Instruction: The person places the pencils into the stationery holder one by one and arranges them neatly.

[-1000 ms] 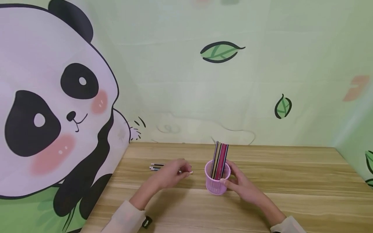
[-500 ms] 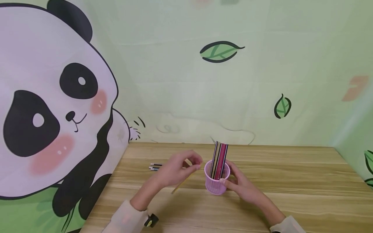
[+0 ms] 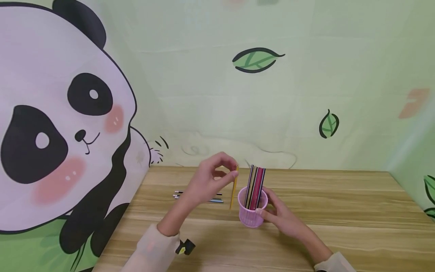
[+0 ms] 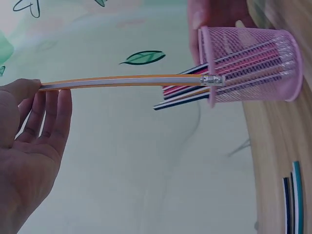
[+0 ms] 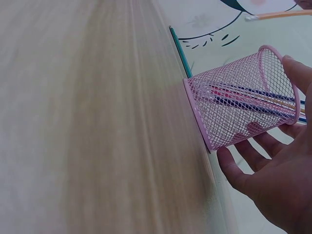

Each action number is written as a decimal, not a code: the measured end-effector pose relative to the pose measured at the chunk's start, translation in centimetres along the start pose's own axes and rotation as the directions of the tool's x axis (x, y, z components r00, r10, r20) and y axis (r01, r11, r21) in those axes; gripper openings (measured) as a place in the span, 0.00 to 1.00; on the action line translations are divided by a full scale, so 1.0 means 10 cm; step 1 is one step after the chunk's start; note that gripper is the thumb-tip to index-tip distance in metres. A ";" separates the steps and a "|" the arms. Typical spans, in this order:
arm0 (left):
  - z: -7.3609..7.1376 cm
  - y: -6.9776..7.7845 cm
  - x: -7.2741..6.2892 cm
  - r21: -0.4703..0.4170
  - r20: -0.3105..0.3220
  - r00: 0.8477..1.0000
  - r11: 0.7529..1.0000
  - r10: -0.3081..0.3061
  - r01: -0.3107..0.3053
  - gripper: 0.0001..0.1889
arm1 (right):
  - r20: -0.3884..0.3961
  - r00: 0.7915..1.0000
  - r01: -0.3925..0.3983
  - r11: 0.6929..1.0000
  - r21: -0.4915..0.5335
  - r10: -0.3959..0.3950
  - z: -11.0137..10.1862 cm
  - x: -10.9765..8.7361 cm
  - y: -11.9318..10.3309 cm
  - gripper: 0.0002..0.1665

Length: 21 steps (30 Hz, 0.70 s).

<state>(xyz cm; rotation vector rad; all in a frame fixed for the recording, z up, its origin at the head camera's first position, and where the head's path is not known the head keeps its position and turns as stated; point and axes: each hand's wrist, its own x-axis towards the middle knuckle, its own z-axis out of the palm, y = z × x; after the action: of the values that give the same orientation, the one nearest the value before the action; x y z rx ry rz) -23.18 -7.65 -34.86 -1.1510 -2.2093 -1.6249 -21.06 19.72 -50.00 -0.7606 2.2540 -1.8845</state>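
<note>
The left hand (image 3: 208, 181) has risen over the last second and swung the slender yellow wooden pencil (image 3: 233, 189) from a low slant to near upright, ferrule end down. Thumb and fingertips pinch its upper end. The pencil now hangs just beside the pink mesh cup (image 3: 251, 220), apparently clear of the rim; insertion remains undone. The right hand (image 3: 281, 216) grips the cup, unmoved, around the dark-and-red pencil bundle (image 3: 255, 187). Slim dark and blue pencils (image 3: 219, 201) lie on the brown wood-grain table (image 3: 340, 215).
</note>
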 end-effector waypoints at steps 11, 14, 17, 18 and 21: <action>0.09 0.04 0.18 -0.032 -0.063 0.996 0.997 0.065 -0.067 0.07 | -0.007 1.000 0.009 1.000 -0.022 -0.009 -0.01 0.00 0.03 0.44; 0.14 -0.03 0.20 -0.031 -0.081 0.996 0.998 0.048 -0.051 0.08 | -0.010 1.000 0.009 1.000 -0.023 -0.009 -0.01 0.00 0.03 0.43; 0.20 -0.14 0.20 -0.024 -0.086 0.996 1.000 0.015 -0.017 0.08 | -0.011 1.000 0.003 1.000 -0.020 -0.003 -0.01 0.00 0.02 0.43; 0.23 -0.18 0.20 -0.021 -0.085 0.996 1.000 0.003 -0.004 0.08 | -0.012 1.000 0.001 1.000 -0.020 -0.001 -0.01 0.00 0.02 0.43; 0.31 -0.29 0.17 -0.016 -0.079 0.996 0.999 -0.029 0.028 0.08 | -0.015 1.000 -0.002 1.000 -0.016 0.002 0.00 0.00 0.01 0.43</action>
<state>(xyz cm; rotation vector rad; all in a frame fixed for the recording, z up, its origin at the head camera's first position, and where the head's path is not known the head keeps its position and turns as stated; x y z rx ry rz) -25.36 -4.48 -37.31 -1.0441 -2.1780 -1.6708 -21.09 19.77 -50.08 -0.7490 2.2809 -1.8797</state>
